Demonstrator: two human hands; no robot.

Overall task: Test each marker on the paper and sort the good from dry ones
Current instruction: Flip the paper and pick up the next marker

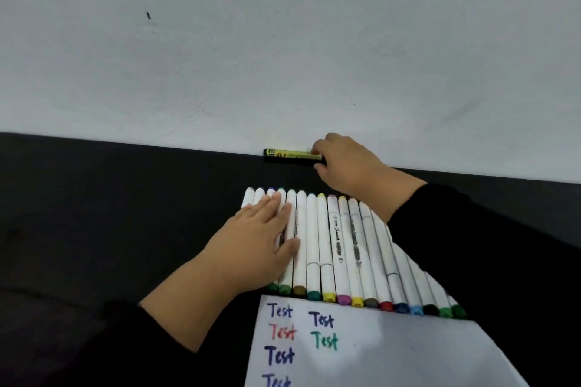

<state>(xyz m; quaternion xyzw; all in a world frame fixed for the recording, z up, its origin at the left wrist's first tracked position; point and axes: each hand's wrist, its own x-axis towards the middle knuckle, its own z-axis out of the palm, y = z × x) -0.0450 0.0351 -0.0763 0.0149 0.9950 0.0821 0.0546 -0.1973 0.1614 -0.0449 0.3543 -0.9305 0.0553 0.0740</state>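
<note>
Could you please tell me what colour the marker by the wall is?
Yellow-green with black, best seen in the head view.

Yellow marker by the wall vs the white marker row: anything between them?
Head view: only bare black tabletop between the yellow marker and the white marker row; the right hand, gripping the yellow one, overhangs that strip.

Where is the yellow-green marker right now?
The yellow-green marker lies sideways at the far edge of the black table, against the white wall, beyond the row of white markers; the right hand grips its right end.
</note>
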